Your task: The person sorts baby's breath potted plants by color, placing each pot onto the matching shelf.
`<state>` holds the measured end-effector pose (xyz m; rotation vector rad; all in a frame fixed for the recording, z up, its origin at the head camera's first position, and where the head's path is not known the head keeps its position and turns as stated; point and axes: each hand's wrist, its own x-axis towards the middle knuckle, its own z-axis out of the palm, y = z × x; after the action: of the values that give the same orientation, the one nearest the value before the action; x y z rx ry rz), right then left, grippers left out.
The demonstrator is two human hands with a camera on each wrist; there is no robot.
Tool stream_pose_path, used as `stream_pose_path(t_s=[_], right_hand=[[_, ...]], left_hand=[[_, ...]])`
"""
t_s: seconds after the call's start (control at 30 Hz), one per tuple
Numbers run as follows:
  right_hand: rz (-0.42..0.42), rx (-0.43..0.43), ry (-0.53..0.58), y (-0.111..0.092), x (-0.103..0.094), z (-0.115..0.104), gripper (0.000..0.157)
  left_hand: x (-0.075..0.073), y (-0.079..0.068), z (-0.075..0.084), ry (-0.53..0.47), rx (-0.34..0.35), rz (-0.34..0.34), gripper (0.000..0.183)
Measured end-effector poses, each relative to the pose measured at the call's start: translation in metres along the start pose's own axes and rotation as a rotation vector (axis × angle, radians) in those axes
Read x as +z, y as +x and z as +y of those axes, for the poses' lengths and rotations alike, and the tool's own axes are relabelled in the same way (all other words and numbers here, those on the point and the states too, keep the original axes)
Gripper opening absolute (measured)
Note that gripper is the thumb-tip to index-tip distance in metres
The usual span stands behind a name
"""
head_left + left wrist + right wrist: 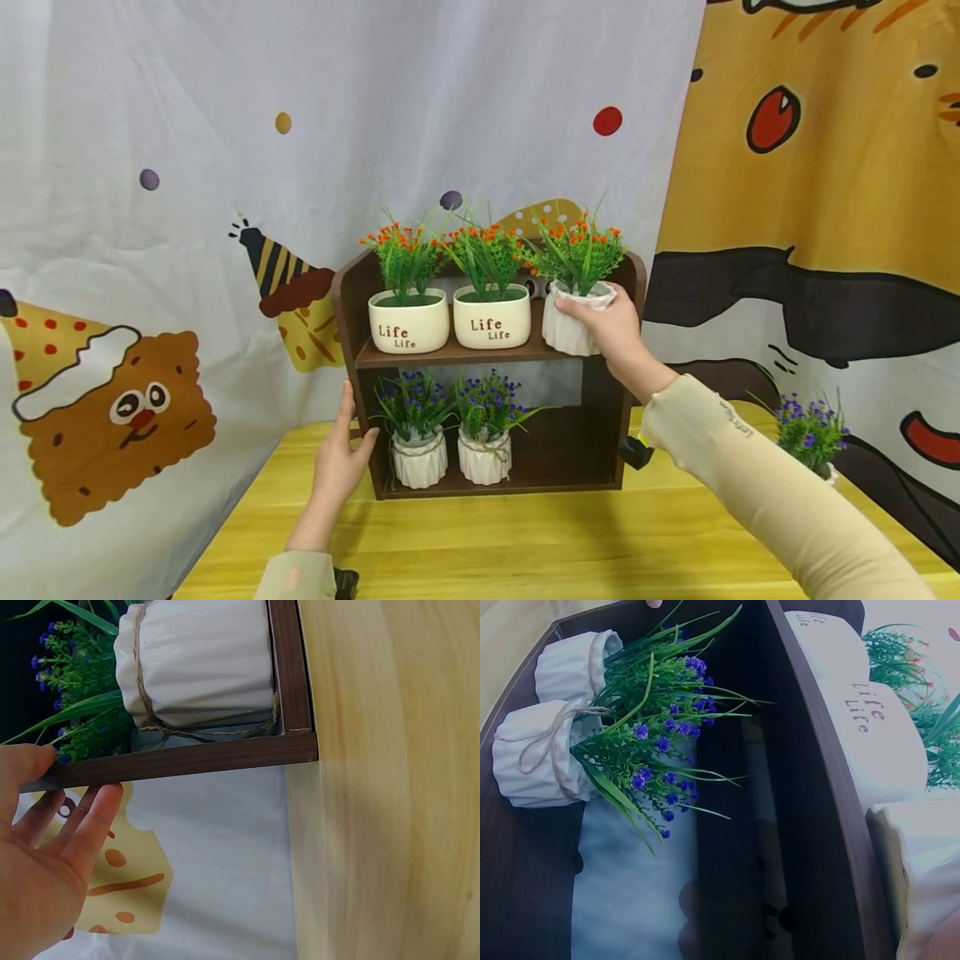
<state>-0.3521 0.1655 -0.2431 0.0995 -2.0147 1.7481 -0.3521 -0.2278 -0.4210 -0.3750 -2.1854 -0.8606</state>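
Note:
My right hand (611, 329) grips a white fluted pot of orange flowers (567, 321) at the right end of the upper level of a dark brown shelf (480, 358). Two cream oval pots lettered "Life", a left one (408, 321) and a middle one (491, 317), stand beside it. At the shelf's left side panel is my left hand (341, 467); the left wrist view has its thumb on the inner side and its fingertips against the outer side. Two white pots with purple flowers, a left one (420, 460) and a right one (484, 457), stand on the lower level.
Another purple-flowered plant (810, 433) stands on the yellow wooden table (495, 542) at the right, partly hidden behind my right sleeve (757, 475). A printed cloth (450, 100) with cartoon figures hangs behind the shelf.

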Motion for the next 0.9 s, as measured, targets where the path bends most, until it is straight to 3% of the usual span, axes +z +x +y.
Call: stream_pose_path(t_s=[0.9], right_hand=[[-0.005, 0.016, -0.091, 0.024, 0.011, 0.006, 0.094]], left_hand=[[0.0, 0.0, 0.0, -0.004, -0.033, -0.021, 0.091]])
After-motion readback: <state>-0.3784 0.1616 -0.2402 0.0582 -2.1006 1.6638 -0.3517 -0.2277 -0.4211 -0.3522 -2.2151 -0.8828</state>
